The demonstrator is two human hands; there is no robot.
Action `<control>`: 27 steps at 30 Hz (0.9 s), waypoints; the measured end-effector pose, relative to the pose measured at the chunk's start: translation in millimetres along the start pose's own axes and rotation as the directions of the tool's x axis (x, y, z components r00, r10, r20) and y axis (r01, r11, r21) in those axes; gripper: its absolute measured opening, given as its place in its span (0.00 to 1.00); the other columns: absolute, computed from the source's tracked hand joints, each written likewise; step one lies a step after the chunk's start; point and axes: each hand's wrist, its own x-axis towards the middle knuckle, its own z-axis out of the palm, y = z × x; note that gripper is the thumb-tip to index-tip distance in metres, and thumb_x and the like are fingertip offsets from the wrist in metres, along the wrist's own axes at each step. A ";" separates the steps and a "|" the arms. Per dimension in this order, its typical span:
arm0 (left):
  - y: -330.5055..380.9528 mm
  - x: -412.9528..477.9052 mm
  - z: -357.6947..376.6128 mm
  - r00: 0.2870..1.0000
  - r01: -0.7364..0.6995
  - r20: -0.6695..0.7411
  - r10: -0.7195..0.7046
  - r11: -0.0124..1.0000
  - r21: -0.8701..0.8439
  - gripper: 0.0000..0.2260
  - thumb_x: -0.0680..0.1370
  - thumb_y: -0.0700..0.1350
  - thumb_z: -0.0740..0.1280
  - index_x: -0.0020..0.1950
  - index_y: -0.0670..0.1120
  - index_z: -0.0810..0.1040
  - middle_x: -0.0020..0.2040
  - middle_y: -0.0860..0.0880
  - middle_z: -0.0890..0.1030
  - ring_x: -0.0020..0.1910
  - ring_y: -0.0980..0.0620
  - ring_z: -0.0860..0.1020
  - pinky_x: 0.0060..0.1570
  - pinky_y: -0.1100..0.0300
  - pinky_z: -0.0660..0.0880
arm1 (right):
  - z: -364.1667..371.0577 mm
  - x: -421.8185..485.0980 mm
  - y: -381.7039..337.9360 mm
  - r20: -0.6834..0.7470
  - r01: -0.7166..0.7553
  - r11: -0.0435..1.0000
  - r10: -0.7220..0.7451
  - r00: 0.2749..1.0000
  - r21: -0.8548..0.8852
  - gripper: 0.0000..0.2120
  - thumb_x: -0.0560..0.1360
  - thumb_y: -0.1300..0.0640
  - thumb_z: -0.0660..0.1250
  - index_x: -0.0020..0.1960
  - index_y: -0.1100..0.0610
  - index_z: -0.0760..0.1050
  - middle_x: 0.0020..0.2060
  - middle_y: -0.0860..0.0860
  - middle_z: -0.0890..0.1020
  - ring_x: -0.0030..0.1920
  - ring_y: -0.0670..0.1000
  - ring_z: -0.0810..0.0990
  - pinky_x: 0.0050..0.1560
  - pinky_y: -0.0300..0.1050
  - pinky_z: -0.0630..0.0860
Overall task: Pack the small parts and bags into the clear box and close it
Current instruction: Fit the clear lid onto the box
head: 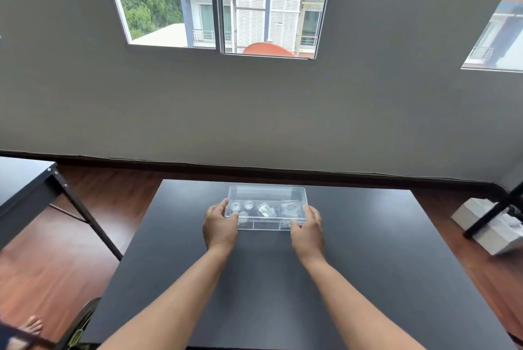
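Observation:
A clear plastic box [267, 194] lies on the black table [268, 279], towards its far edge. Through the clear plastic I see small round clear containers [242, 206] at the left, a small bag with pale parts [264, 209] in the middle and another clear bag [291, 208] at the right. A clear lid covers the box. My left hand [220, 226] grips the box's left end, thumb on top. My right hand [308, 232] grips the right end in the same way.
A second dark table [25, 188] with metal legs stands at the left. White boxes [489, 228] lie on the wooden floor at the right, beside a black stand leg. A grey wall with windows rises behind the table. A foot shows at the bottom left.

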 end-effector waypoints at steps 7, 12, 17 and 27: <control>-0.6 1.8 -1.6 1.000 0.005 0.011 -0.005 1.000 0.002 0.21 0.74 0.41 0.70 0.68 0.46 0.77 0.65 0.45 0.78 0.62 0.45 0.78 0.63 0.56 0.72 | -1.5 1.6 -2.4 0.023 0.012 0.999 -0.012 1.000 -0.034 0.23 0.76 0.63 0.61 0.71 0.59 0.66 0.72 0.54 0.66 0.68 0.55 0.70 0.69 0.53 0.68; -3.5 0.9 -0.2 1.000 0.002 0.026 -0.002 1.000 0.006 0.21 0.74 0.40 0.69 0.68 0.47 0.77 0.65 0.46 0.78 0.62 0.45 0.78 0.64 0.55 0.72 | -4.9 3.7 -1.5 0.048 0.005 0.996 -0.001 0.999 -0.084 0.22 0.76 0.63 0.60 0.70 0.58 0.67 0.71 0.53 0.67 0.66 0.56 0.72 0.68 0.55 0.68; -4.5 3.2 0.1 0.999 0.009 0.042 -0.009 1.000 -0.006 0.21 0.74 0.40 0.69 0.67 0.47 0.77 0.65 0.46 0.79 0.62 0.46 0.79 0.65 0.52 0.73 | -4.6 3.0 -1.0 0.063 0.017 0.990 -0.008 0.998 -0.142 0.22 0.76 0.62 0.60 0.70 0.58 0.66 0.72 0.53 0.66 0.69 0.55 0.70 0.68 0.54 0.67; -5.0 11.5 -0.1 0.997 0.003 0.075 -0.006 0.999 0.046 0.17 0.75 0.44 0.68 0.65 0.50 0.79 0.62 0.48 0.81 0.58 0.47 0.80 0.61 0.52 0.76 | -6.0 8.1 -4.4 0.087 0.011 0.965 0.012 0.996 -0.263 0.22 0.76 0.59 0.61 0.70 0.58 0.65 0.72 0.53 0.66 0.71 0.56 0.66 0.68 0.53 0.65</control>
